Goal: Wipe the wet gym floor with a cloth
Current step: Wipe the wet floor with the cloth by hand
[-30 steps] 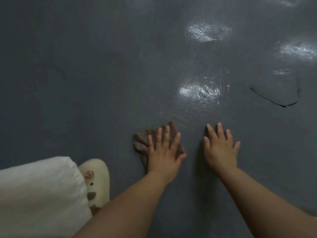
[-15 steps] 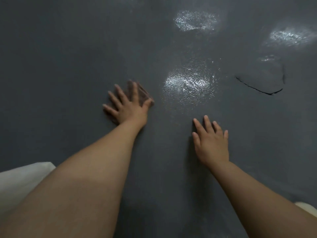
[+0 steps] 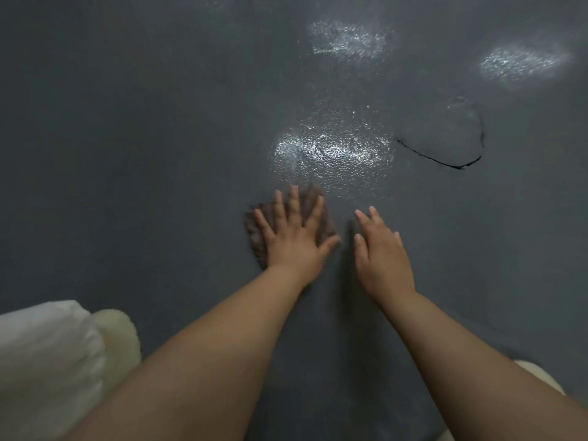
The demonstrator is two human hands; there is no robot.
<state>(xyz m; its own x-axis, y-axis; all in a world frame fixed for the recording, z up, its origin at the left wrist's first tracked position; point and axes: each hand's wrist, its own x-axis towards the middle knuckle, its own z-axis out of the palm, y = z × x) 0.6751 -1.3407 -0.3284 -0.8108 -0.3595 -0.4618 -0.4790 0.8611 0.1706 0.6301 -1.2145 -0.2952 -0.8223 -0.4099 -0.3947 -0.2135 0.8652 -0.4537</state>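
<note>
Left hand (image 3: 294, 241) pressed flat on a brown cloth (image 3: 254, 230), fingers straight and spread wide, nothing curled round the fabric. Cloth bunched under palm and fingers, edges poking out past the little-finger side and beyond the fingertips, lying on the dark grey gym floor (image 3: 127, 154). Just ahead of the fingertips, a shiny wet patch (image 3: 334, 151), pebbled and glinting; cloth's far edge near its closer rim. Right hand (image 3: 381, 253) just beside the left, thumb side towards it, palm down on bare floor, fingers straight and close together, holding nothing. Beyond the right hand and off to its outer side, a thin dark curved crack (image 3: 445, 162) in the floor. Further out from both hands, two more glossy patches, one (image 3: 346, 39) straight ahead and one (image 3: 521, 63) far right. Back behind the left forearm, white fabric (image 3: 41, 361) and a cream shoe (image 3: 122, 342) touching it
</note>
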